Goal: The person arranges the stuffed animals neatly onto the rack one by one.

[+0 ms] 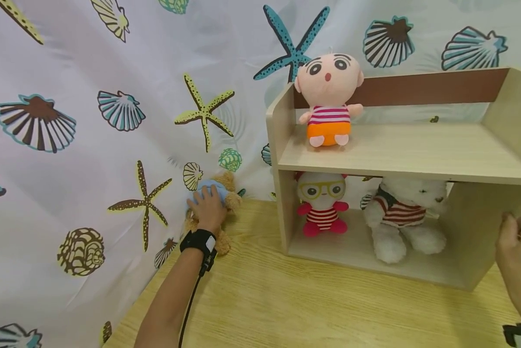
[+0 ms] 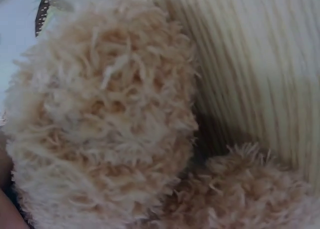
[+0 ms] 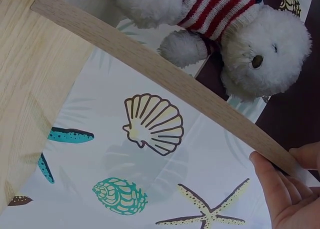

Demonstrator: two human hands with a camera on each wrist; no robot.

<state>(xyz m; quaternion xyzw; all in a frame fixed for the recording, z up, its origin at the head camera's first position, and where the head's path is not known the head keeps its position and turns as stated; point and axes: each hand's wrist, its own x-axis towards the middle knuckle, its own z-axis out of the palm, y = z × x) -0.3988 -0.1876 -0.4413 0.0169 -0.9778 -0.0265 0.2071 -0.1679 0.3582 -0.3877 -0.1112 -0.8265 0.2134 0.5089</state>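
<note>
At the left corner of the table, my left hand [image 1: 210, 209] grips the body of a curly tan teddy bear [image 1: 232, 200] in light blue clothing. Its fur [image 2: 105, 114] fills much of the left wrist view, so most of my fingers are hidden there. On the far right, my right hand [image 1: 519, 268] holds the side edge of a light wooden shelf [image 1: 408, 145]. The right wrist view shows thumb and fingers [image 3: 277, 186] on opposite sides of that panel [image 3: 165, 79].
A plush doll with striped top and orange shorts [image 1: 330, 130] sits on the upper shelf. Below sit a plush with yellow glasses [image 1: 322, 212] and a white teddy bear [image 1: 388, 244] in a striped sweater. A sea-print curtain [image 1: 86, 188] borders the wooden table [image 1: 286, 304].
</note>
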